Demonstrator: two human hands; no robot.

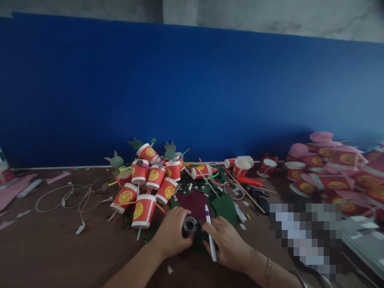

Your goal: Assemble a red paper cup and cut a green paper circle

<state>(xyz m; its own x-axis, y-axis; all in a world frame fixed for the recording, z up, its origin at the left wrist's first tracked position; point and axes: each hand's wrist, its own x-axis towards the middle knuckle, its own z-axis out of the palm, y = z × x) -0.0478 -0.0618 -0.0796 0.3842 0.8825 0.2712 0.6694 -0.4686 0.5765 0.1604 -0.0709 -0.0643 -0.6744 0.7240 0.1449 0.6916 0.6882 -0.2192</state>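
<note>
My left hand (172,234) curls around a dark ring-shaped roll (190,219) with a grey inner core; it looks like a tape roll, but I cannot be sure. In my right hand (229,244) a white pen (208,218) with a purple band slants between thumb and fingers. Its fingertips are at the edge of a dark green sheet (200,243) below both hands. Just beyond the hands are a maroon sheet (192,203) and another green sheet (226,208).
Red-and-white paper cups (144,212) with straws and green cut-outs stand stacked at left. Farther left, white earphones (80,228) lie coiled. Cups with pink paper (336,184) crowd the right side. Red-handled scissors (250,182) and sticks lie behind my right hand; a blue partition (192,88) rises behind.
</note>
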